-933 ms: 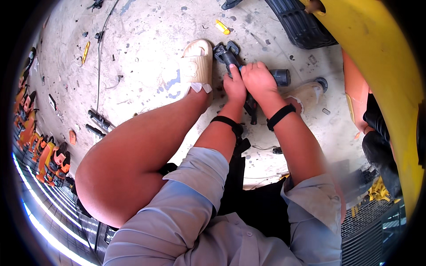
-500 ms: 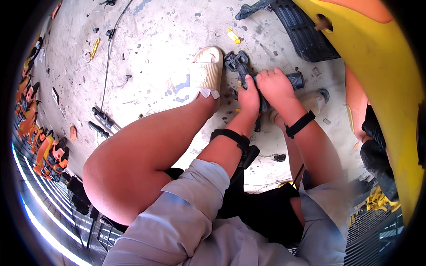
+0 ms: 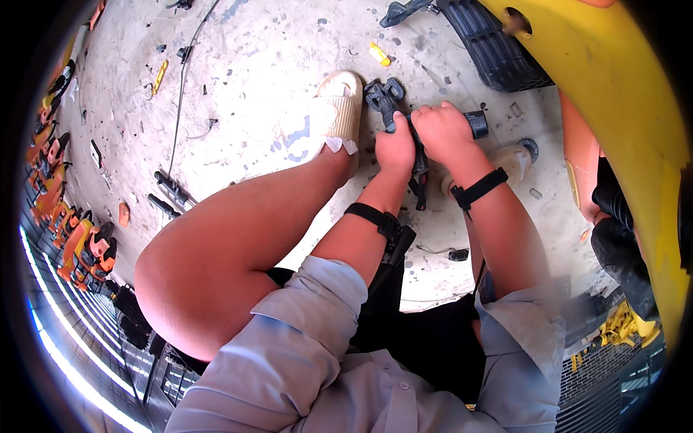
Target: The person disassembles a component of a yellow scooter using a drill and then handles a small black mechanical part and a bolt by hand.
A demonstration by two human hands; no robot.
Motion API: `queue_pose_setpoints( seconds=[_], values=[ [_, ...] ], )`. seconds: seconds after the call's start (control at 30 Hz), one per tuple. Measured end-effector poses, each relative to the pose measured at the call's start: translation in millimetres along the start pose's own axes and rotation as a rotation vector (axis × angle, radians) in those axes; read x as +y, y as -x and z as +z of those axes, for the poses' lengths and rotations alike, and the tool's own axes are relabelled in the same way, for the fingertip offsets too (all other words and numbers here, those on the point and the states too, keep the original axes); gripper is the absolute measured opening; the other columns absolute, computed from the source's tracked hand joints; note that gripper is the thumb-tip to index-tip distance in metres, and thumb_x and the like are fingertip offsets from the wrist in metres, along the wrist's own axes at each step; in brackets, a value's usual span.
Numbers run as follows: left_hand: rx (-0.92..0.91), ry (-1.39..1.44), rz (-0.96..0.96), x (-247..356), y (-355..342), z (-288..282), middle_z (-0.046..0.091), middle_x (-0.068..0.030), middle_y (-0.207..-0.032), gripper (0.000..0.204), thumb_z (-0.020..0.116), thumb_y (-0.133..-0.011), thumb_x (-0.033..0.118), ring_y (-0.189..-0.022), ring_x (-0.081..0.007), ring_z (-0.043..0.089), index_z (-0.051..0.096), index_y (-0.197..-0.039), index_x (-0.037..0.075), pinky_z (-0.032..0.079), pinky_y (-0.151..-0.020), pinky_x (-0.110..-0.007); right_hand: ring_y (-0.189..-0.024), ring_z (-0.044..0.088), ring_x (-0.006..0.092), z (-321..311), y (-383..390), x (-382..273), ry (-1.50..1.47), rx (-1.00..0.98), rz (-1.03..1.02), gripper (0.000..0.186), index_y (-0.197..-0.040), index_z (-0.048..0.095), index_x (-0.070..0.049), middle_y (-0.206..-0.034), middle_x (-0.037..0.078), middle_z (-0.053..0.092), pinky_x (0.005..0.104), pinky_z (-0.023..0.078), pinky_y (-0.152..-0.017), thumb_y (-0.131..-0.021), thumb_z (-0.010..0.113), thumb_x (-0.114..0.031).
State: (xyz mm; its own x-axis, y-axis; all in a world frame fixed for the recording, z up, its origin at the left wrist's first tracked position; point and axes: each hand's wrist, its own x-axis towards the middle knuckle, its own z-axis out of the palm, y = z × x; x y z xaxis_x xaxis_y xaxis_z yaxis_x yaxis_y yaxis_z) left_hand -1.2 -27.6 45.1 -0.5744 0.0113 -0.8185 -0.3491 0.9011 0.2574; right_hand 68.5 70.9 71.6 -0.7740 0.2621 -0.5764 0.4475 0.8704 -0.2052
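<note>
A dark grey power-tool body (image 3: 386,101) lies on the concrete floor (image 3: 245,108) between my feet. My left hand (image 3: 395,150) grips its lower part, fingers closed around it. My right hand (image 3: 442,131) is closed over the same tool from the right, beside a black cylindrical piece (image 3: 476,124). Both wrists wear black straps. My left foot in a cream sandal (image 3: 339,108) rests just left of the tool. My right foot in a light sandal (image 3: 516,157) is partly hidden behind my right forearm.
A large yellow shell (image 3: 613,94) curves along the right, with a black ribbed mat (image 3: 491,50) beside it. A yellow small part (image 3: 379,54), black rods (image 3: 170,191) and a cable (image 3: 184,86) lie on the floor. Orange tools (image 3: 79,238) line the left edge.
The view has shifted slightly; both hands stay closed on the dark tool and have moved a little, with the right hand now more over its top.
</note>
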Motion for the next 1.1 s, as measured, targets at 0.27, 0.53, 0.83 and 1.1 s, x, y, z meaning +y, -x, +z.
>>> queue_pose_setpoints(
  seconds=[0.27,0.53,0.83,1.1],
  values=[
    [-0.061,-0.060,-0.042,9,-9,-7,0.068,-0.0335,-0.117,0.085,0.051,-0.093,0.066,-0.115,-0.0426,0.066,0.066,-0.113,-0.015,0.049,-0.100,-0.046,-0.097,0.071,0.0270,-22,-2,4,-0.115,-0.124,0.007,0.028,-0.100,0.070,-0.009,-0.102,0.009,0.073,0.0381,0.051,-0.092,-0.073,0.073,-0.008],
    [-0.189,-0.052,-0.037,16,-33,-18,0.068,-0.0305,-0.120,0.077,0.050,-0.096,0.060,-0.116,-0.0384,0.066,0.070,-0.112,-0.012,0.051,-0.097,-0.044,-0.095,0.072,0.0346,-58,-17,4,-0.227,-0.277,0.080,0.018,-0.088,0.075,-0.006,-0.096,0.015,0.075,0.0436,0.057,-0.084,-0.071,0.072,-0.006],
    [-0.395,0.303,-0.203,28,-49,-22,0.069,-0.0167,-0.116,0.061,0.050,-0.103,0.050,-0.097,-0.0264,0.069,0.065,-0.123,-0.006,0.055,-0.082,-0.040,-0.095,0.073,0.0353,-104,-33,3,-0.172,-0.384,0.085,0.021,-0.090,0.078,-0.004,-0.097,0.015,0.076,0.0429,0.060,-0.080,-0.069,0.074,-0.005],
    [-0.136,-0.066,-0.022,9,-25,-9,0.067,-0.0347,-0.118,0.079,0.054,-0.096,0.059,-0.109,-0.0428,0.068,0.064,-0.117,-0.017,0.052,-0.094,-0.046,-0.095,0.074,0.0281,-42,-20,8,-0.143,-0.289,0.021,0.020,-0.093,0.078,-0.010,-0.098,0.009,0.077,0.0395,0.057,-0.086,-0.074,0.074,-0.011]
  ],
)
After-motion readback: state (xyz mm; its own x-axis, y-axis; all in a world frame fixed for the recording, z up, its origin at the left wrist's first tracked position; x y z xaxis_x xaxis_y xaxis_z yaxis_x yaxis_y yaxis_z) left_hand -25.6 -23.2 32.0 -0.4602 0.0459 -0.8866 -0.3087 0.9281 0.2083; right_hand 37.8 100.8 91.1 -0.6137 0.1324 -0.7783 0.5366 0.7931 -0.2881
